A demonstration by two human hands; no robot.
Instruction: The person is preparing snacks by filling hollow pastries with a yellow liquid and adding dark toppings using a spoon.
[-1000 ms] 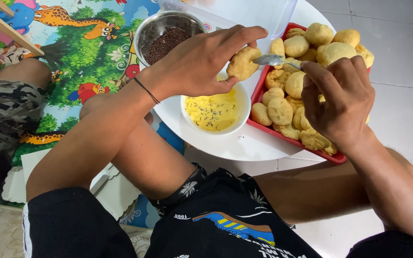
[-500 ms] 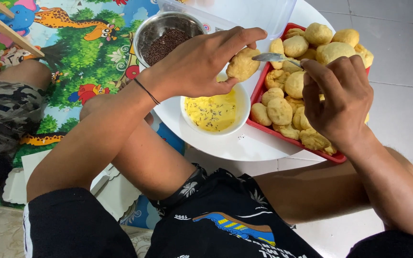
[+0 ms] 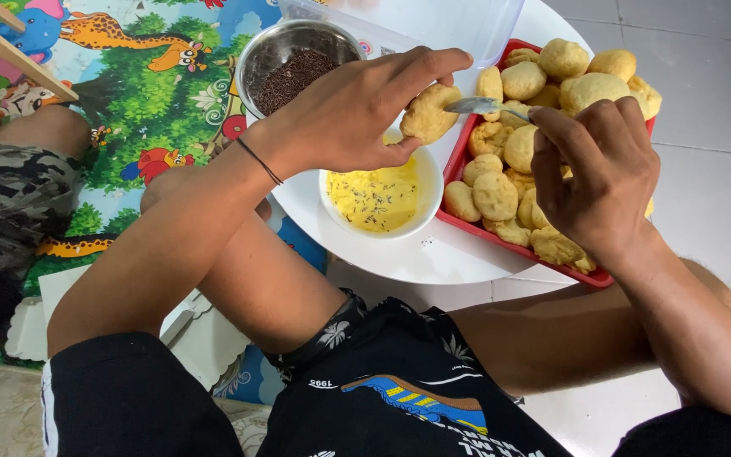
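Two hands above the white bowl (image 3: 380, 222): left hand (image 3: 357, 114) grips a fried bun (image 3: 429, 112); right hand (image 3: 596, 173) pinches a spoon (image 3: 477, 106) touching it.

Stuff around the snack setup, seen from above

There's a steel bowl (image 3: 274, 51) of dark chocolate sprinkles (image 3: 296, 74) at the top, touching a clear plastic container (image 3: 433, 21) beside it. Both sit at the far edge of a round white tray (image 3: 399, 254). On the left, a bright kids' play mat (image 3: 137, 110) with cartoon jungle animals covers the floor, with a wooden stick (image 3: 10, 52) running slantwise across its top corner. Someone else's leg in camo shorts (image 3: 6, 199) rests on the mat. White floor tiles (image 3: 712, 118) on the right, and some white cardboard (image 3: 205, 338) pokes out lower left.
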